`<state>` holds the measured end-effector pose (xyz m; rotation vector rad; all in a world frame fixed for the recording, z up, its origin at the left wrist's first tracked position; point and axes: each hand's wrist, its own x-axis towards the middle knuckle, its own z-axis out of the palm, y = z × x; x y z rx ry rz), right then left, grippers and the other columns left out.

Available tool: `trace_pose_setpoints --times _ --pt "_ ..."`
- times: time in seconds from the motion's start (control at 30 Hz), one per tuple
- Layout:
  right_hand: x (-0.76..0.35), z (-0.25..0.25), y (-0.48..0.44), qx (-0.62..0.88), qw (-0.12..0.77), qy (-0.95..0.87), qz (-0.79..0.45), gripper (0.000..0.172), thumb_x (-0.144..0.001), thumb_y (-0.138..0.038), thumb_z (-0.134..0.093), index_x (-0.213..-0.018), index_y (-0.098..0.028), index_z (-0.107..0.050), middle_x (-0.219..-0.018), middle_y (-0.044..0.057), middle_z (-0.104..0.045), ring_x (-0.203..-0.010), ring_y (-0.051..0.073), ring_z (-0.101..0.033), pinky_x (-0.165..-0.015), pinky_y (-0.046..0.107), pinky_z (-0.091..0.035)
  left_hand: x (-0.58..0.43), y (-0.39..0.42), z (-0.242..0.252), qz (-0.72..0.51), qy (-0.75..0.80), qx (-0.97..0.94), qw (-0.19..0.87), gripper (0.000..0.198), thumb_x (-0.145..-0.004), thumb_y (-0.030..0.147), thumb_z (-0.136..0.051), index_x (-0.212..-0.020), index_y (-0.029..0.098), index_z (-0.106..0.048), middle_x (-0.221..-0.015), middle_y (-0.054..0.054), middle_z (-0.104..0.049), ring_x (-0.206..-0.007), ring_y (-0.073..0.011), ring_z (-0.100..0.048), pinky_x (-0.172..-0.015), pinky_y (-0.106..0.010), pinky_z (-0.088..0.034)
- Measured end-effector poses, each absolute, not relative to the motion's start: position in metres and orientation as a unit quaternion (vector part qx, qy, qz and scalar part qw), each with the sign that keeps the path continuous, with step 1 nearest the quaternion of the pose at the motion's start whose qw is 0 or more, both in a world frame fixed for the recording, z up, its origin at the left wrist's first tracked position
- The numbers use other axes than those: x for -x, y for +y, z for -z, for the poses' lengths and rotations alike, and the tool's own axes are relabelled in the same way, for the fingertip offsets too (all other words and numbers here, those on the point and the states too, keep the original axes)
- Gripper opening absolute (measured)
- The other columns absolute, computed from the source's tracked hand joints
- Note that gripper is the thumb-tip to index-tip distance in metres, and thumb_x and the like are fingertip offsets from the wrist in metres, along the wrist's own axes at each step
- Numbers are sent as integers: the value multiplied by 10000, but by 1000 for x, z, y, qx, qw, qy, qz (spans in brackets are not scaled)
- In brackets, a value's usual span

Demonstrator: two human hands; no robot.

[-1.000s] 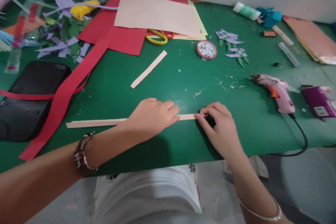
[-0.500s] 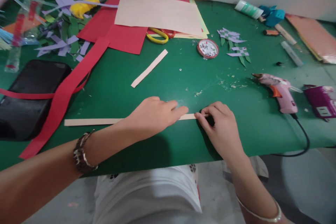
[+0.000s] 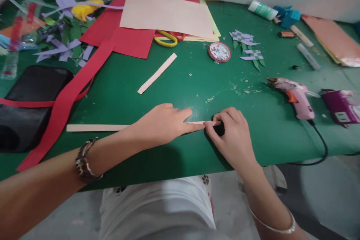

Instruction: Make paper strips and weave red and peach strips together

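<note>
A long cream paper strip [image 3: 95, 128] lies across the near part of the green table [image 3: 180, 93]. My left hand [image 3: 161, 125] rests on top of it, fingers stretched along the strip and pressing it down. My right hand [image 3: 230, 135] pinches the strip's right end between thumb and fingers, and that end looks lifted or folded back toward my left fingertips. A shorter cream strip [image 3: 157, 73] lies loose farther back, at a slant.
A pink glue gun [image 3: 292, 95] with a black cord lies at the right, beside a purple box [image 3: 340, 107]. Red and cream sheets [image 3: 165, 15], yellow scissors [image 3: 165, 39], a round tin [image 3: 219, 51], woven paper pieces [image 3: 247, 45], a black case [image 3: 25, 105] and a red strip [image 3: 67, 97] lie about.
My left fingers have slid right along the long strip until they meet my right hand. The strip's right end has lifted or folded back under my right fingers.
</note>
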<state>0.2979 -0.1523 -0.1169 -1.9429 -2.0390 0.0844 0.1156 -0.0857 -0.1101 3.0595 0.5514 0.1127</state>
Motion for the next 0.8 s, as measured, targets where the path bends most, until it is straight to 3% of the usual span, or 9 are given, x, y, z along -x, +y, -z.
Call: trace_pose_setpoints --times 0.37,0.8 --pt "-303 118 -149 667 174 -724 -37 220 -810 -308 -470 -627 -187 -466 -663 25 -475 -647 163 -435 -581 292 -332 -116 -86 111 -10 186 -982 -13 478 -858 97 -305 -1246 372 -350 -719 12 -496 -452 -86 -336 -485 -240 -177" --pt "-297 121 -153 707 144 -692 28 222 -816 -312 -438 -629 -193 -448 -684 49 -483 -655 183 -413 -586 303 -324 -111 -87 111 -30 179 -983 -33 413 -876 146 -313 -1203 380 -408 -713 15 -484 -466 -94 -348 -469 -252 -154"
